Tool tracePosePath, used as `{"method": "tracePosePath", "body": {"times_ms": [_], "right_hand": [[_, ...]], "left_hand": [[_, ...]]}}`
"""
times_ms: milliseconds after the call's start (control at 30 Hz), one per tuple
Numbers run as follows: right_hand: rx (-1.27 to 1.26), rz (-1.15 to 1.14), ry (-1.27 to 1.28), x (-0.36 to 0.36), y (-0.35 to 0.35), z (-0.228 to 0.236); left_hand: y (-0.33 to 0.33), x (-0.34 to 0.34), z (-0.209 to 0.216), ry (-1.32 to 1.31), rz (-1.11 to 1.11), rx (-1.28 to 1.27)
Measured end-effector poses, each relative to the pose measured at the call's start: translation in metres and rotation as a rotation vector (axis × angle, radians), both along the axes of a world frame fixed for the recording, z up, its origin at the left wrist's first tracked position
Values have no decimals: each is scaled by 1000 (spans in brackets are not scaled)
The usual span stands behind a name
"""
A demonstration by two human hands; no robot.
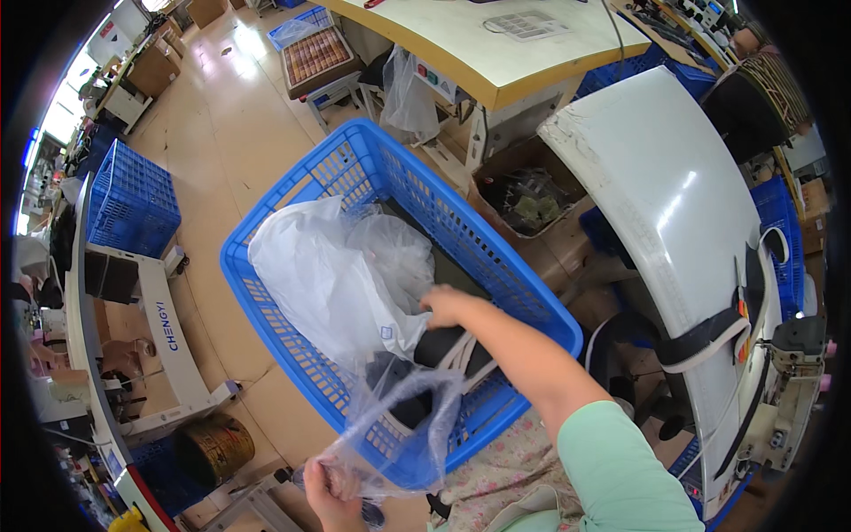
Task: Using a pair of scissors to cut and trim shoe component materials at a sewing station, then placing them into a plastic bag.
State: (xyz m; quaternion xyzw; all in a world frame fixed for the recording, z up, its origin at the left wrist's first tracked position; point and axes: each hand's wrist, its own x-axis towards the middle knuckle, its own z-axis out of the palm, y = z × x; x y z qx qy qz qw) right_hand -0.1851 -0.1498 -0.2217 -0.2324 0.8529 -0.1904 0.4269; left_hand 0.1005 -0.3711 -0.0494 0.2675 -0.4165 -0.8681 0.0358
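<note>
My left hand [333, 493] is closed on the gathered edge of a clear plastic bag [390, 434], whose film stretches up over the near side of a blue slatted basket [470, 213]. Inside the basket my right hand [448, 307] has its fingers curled down beside a white plastic bag [310, 257] and crumpled clear film [390, 244]. What its fingertips grip is hidden. Just below that hand lie black rolled strips [434, 348] with pale edges, partly under the film. A dark flat piece [443, 257] shows along the basket's far right side.
To the right stands a white curved sewing table [656, 160] with a black-and-white strap [709, 341] hanging over it. A cardboard box [496, 191] of scraps sits behind the basket, near a yellow-edged table [496, 53]. Blue crates [133, 199] stand left.
</note>
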Motion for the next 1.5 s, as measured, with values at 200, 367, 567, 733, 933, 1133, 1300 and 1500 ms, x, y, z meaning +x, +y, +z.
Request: {"method": "tracePosePath", "body": {"times_ms": [200, 367, 567, 733, 933, 1133, 1300, 1500], "right_hand": [[148, 189, 64, 24, -3, -33], [180, 223, 37, 30, 16, -29], [349, 409, -208, 34, 21, -32], [426, 533, -198, 42, 11, -14], [597, 561, -178, 45, -9, -10], [534, 543, -223, 53, -2, 11], [468, 480, -48, 68, 14, -6], [448, 478, -89, 69, 15, -9]], "left_hand": [[0, 4, 10, -106, 133, 11], [-4, -6, 8, -78, 117, 11], [-12, -4, 3, -40, 91, 48], [-7, -8, 6, -36, 100, 49], [-2, -15, 10, 17, 101, 82], [3, -15, 12, -51, 284, 99], [2, -14, 11, 8, 208, 117], [2, -12, 7, 22, 203, 109]]}}
